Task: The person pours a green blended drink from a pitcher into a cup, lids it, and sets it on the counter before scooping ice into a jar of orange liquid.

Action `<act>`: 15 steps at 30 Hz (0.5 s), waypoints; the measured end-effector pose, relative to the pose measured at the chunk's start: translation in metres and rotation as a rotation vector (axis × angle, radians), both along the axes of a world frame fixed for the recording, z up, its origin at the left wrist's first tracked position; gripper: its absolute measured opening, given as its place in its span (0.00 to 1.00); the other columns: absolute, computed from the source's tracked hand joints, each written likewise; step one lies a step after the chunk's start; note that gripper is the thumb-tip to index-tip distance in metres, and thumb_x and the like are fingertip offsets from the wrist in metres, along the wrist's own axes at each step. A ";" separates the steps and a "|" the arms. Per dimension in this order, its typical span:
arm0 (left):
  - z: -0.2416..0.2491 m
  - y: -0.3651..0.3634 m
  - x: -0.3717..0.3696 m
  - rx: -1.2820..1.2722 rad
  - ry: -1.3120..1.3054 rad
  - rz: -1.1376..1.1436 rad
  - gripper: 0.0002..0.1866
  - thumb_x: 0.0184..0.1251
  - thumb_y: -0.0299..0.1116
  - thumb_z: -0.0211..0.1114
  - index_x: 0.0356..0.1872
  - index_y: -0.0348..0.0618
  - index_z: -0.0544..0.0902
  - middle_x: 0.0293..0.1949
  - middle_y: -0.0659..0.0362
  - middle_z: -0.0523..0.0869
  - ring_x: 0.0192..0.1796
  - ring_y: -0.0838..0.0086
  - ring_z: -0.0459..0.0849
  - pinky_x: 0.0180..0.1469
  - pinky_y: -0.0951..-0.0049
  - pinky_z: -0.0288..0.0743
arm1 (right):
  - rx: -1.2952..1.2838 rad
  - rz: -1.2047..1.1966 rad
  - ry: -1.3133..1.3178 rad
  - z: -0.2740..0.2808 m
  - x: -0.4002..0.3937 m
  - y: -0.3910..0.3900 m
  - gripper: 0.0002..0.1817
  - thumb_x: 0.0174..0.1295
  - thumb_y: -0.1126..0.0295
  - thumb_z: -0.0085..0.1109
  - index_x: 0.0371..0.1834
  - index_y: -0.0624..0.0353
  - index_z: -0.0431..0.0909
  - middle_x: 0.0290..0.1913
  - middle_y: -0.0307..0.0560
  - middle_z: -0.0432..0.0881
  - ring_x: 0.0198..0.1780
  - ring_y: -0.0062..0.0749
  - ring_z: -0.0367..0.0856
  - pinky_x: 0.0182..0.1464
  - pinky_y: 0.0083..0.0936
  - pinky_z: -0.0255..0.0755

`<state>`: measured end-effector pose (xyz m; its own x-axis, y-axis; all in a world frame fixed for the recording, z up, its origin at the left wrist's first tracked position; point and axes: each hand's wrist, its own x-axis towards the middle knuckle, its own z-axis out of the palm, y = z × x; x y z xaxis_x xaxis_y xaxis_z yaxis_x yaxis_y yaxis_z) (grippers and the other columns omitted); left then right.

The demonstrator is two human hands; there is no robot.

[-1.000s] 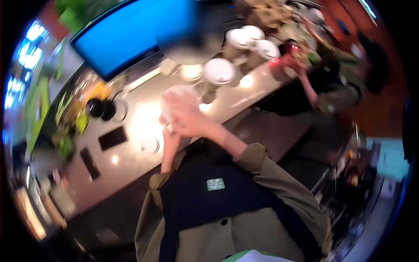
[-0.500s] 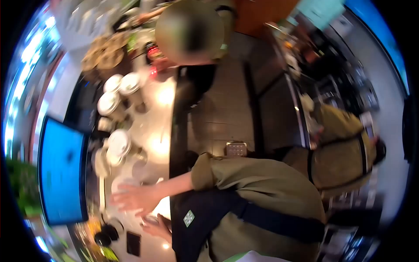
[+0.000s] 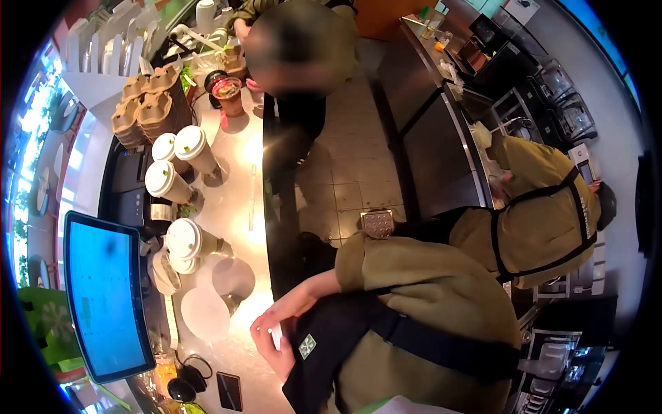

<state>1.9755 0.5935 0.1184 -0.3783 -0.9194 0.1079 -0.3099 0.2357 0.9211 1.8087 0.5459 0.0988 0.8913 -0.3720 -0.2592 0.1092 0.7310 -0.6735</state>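
In the head view my right hand reaches down from a rolled olive sleeve, its fingers curled. Just below it, my left hand is partly hidden by my dark apron. The two hands meet at the counter's edge, around a small white object whose kind I cannot make out. Nearby on the counter lies a pale flat disc. White-lidded paper cups stand beyond it, and a dark phone lies closer to me.
A lit screen borders the counter. More lidded cups, cardboard cup carriers and a drink with a red top stand farther along. One co-worker is at the far end, another at the opposite counter.
My right hand has drawn back from above the pale disc, where its fingers were spread, and has come together with my left hand. The picture has become sharper.
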 end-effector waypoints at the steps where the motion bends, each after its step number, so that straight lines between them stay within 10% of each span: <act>1: 0.011 -0.006 -0.012 0.061 -0.007 0.008 0.27 0.64 0.48 0.52 0.50 0.31 0.75 0.47 0.45 0.77 0.51 0.59 0.75 0.56 0.63 0.65 | 0.104 -0.021 -0.070 -0.016 -0.012 0.003 0.28 0.68 0.47 0.45 0.56 0.63 0.69 0.50 0.47 0.80 0.47 0.32 0.80 0.54 0.27 0.70; 4: 0.028 -0.020 -0.051 0.122 -0.020 0.046 0.15 0.60 0.33 0.55 0.40 0.29 0.80 0.27 0.45 0.82 0.28 0.59 0.80 0.34 0.66 0.73 | 0.242 -0.099 0.015 -0.014 -0.046 0.002 0.25 0.68 0.47 0.45 0.51 0.59 0.75 0.44 0.44 0.83 0.43 0.29 0.81 0.47 0.28 0.73; 7: 0.028 -0.039 -0.092 0.047 -0.194 0.029 0.10 0.65 0.32 0.57 0.37 0.35 0.82 0.25 0.47 0.81 0.26 0.60 0.80 0.30 0.66 0.73 | 0.130 -0.182 -0.034 -0.022 -0.093 -0.001 0.31 0.67 0.41 0.42 0.53 0.61 0.74 0.47 0.49 0.82 0.44 0.36 0.81 0.47 0.30 0.74; 12: 0.006 -0.090 -0.176 -0.226 -0.122 -0.200 0.07 0.63 0.28 0.58 0.30 0.38 0.83 0.25 0.51 0.80 0.28 0.56 0.80 0.34 0.63 0.74 | 0.213 -0.247 -0.149 -0.055 -0.172 0.001 0.30 0.67 0.46 0.45 0.58 0.61 0.70 0.51 0.53 0.80 0.47 0.41 0.82 0.45 0.28 0.76; 15: 0.018 -0.112 -0.206 -0.388 -0.145 -0.051 0.18 0.51 0.27 0.63 0.47 0.40 0.80 0.47 0.51 0.79 0.49 0.55 0.77 0.50 0.62 0.72 | -0.012 -0.258 -0.147 -0.020 -0.211 -0.026 0.35 0.60 0.50 0.58 0.64 0.61 0.63 0.52 0.48 0.78 0.51 0.33 0.79 0.47 0.25 0.76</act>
